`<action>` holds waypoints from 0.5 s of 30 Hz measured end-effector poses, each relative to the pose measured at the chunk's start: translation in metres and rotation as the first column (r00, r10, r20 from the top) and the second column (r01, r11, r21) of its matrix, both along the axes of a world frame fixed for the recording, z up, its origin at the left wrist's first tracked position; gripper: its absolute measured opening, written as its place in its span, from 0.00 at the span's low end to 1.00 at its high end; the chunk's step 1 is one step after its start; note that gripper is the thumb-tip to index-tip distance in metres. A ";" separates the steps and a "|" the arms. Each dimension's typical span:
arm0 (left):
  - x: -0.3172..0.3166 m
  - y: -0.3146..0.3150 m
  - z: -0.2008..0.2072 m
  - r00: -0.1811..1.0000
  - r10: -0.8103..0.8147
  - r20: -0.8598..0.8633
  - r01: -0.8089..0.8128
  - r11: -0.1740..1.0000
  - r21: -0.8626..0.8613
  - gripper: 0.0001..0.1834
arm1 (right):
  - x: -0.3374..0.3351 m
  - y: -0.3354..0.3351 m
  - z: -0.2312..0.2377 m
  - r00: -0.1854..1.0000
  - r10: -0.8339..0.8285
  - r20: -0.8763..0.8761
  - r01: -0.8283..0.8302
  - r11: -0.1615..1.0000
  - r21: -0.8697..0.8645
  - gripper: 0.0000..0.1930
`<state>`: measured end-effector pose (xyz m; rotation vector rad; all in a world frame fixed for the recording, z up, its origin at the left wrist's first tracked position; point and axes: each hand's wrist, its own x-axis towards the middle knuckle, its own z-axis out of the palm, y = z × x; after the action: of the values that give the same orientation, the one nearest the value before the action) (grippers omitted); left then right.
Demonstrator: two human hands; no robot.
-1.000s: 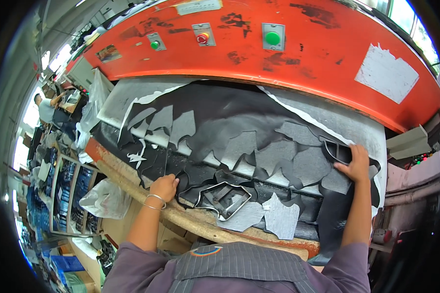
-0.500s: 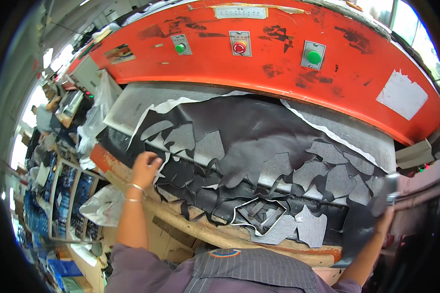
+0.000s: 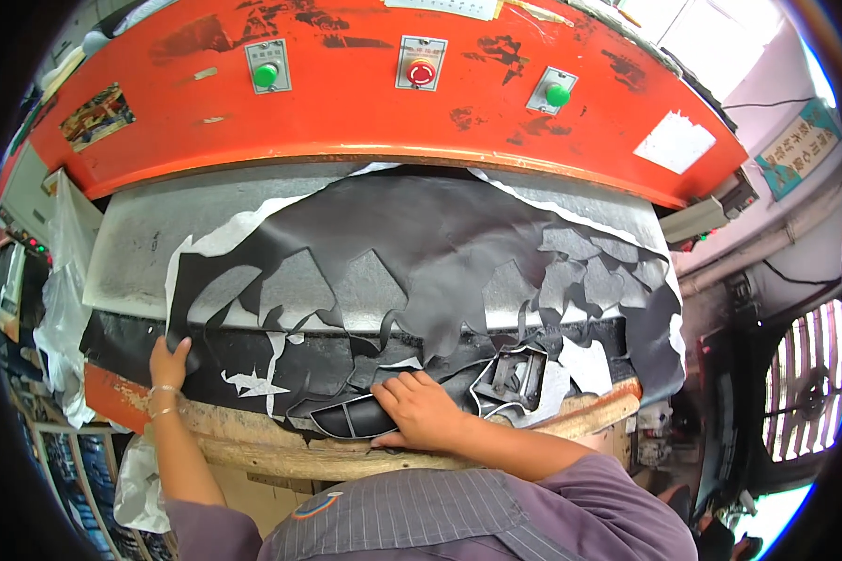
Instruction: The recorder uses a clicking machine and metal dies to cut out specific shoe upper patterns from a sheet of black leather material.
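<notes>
A large dark leather sheet (image 3: 393, 224) with a pale torn edge and several cut-out gaps is spread over the grey press bed. My left hand (image 3: 168, 363) is closed on the sheet's lower left edge, thumb and fingers pinched together. Near the front edge lies a curved metal cutting die (image 3: 341, 421) with a cross bar. My right hand (image 3: 423, 411) grips its right end, the fingertips partly hidden. Just right of that hand sits a second, angular cutting die (image 3: 513, 381), touched by neither hand.
An orange-red press beam (image 3: 346, 103) spans the back, with two green buttons and a red button (image 3: 421, 72). Leather scraps (image 3: 587, 365) lie at the front right. A worn wooden edge (image 3: 299, 455) runs along the front. Clear plastic (image 3: 61, 299) hangs at left.
My right hand has come from the far right to the front middle, onto the curved die. My left hand now pinches the leather's edge. The view has shifted, and the sheet's left part lies flatter.
</notes>
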<state>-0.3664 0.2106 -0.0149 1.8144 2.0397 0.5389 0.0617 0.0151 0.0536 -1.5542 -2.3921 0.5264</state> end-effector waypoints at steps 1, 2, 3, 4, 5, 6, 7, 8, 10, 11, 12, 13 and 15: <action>-0.017 -0.003 0.004 0.998 -0.053 0.019 0.053 0.998 -0.020 0.25 | 0.000 0.002 0.002 0.999 0.033 -0.004 -0.033 0.999 -0.022 0.38; -0.030 -0.007 0.011 0.997 -0.079 0.011 0.080 0.993 -0.091 0.24 | 0.008 0.001 0.004 0.995 0.028 -0.100 -0.030 0.999 -0.016 0.37; -0.042 -0.012 0.018 0.995 -0.102 0.002 0.101 0.981 -0.163 0.23 | 0.019 -0.001 0.010 0.989 0.001 -0.146 0.000 1.000 0.001 0.34; -0.051 -0.018 0.023 0.994 -0.107 0.001 0.106 0.980 -0.167 0.23 | 0.035 -0.004 0.015 0.988 -0.068 -0.142 0.074 0.997 0.038 0.32; -0.059 -0.024 0.028 0.991 -0.006 -0.137 -0.013 0.990 -0.143 0.22 | 0.051 -0.011 0.019 0.981 -0.135 -0.140 0.146 0.986 0.074 0.29; -0.065 -0.029 0.031 0.957 0.102 -0.272 -0.133 0.986 -0.101 0.21 | 0.066 -0.020 0.019 0.964 -0.241 -0.109 0.253 0.961 0.114 0.27; -0.063 -0.027 0.034 0.956 0.102 -0.276 -0.134 0.986 -0.101 0.21 | 0.080 -0.031 0.018 0.935 -0.346 -0.082 0.355 0.921 0.158 0.25; -0.050 -0.021 0.039 0.968 0.072 -0.241 -0.040 0.990 0.137 0.20 | 0.094 -0.040 0.014 0.904 -0.428 -0.006 0.425 0.897 0.117 0.24; 0.013 -0.007 0.062 0.987 -0.058 -0.153 0.105 0.942 0.319 0.19 | 0.109 -0.053 0.011 0.863 -0.499 0.079 0.493 0.866 0.085 0.25; 0.072 -0.004 0.088 0.985 -0.147 -0.094 0.168 0.948 0.269 0.19 | 0.112 -0.059 0.013 0.871 -0.441 0.214 0.464 0.884 -0.066 0.26; 0.122 0.000 0.081 0.957 -0.283 0.067 0.255 0.926 0.278 0.18 | 0.112 -0.066 0.016 0.869 -0.359 0.342 0.444 0.870 -0.215 0.27; 0.179 -0.008 0.097 0.893 -0.445 0.071 0.413 0.870 0.270 0.18 | 0.113 -0.070 0.022 0.877 -0.351 0.328 0.432 0.875 -0.219 0.27; 0.261 -0.019 0.070 0.652 -0.736 0.184 0.678 0.674 0.293 0.22 | 0.108 -0.073 0.036 0.884 -0.320 0.341 0.393 0.904 -0.170 0.28</action>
<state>-0.1055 0.1914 0.0556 2.2886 0.9554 0.7175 0.1692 -0.0584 0.0891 -2.2761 -2.2165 0.5337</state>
